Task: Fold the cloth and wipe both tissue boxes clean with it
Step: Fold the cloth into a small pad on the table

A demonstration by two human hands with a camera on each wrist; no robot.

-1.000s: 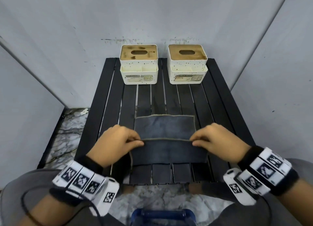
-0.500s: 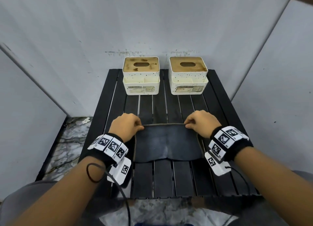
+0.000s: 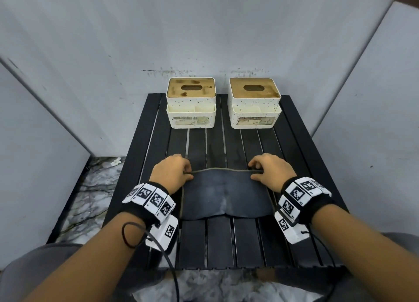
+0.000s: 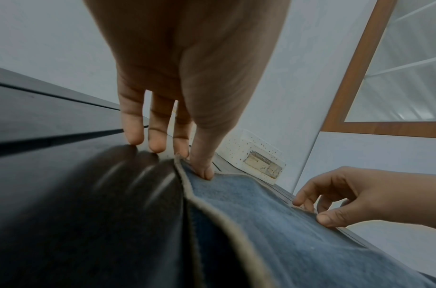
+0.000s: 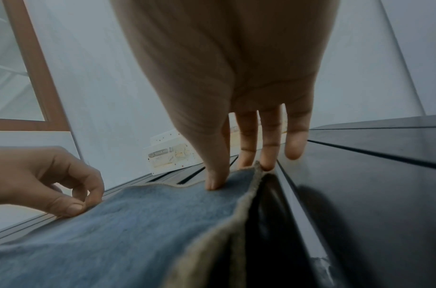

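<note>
The left hand (image 3: pixel 173 173) pinches the far left corner of the cloth (image 3: pixel 223 196): the thumb presses on top of the fabric while the other fingers (image 4: pixel 133 124) point down, their tips at the desk (image 3: pixel 294 147) just past the cloth's edge. The right hand (image 3: pixel 271 171) does the same at the far right corner, thumb on top and fingers (image 5: pixel 269 136) curled down behind the edge. Both hands grip only these corners.

The cloth is dark blue-grey with a pale stitched border. It lies folded double on the desk, its two layers showing at the side edges in the wrist views, its near edge wavy and its far edge slightly raised between the hands.

Beyond the cloth, at the far end of the desk, stand two cream speckled tissue boxes side by side and apart. The left box (image 3: pixel 191 114) has a brown lid with dark stains; the right box (image 3: pixel 254 113) has a more even brown lid. Each lid has an oval slot, and no tissue shows in either. Each box has a front tray with a label.
</note>
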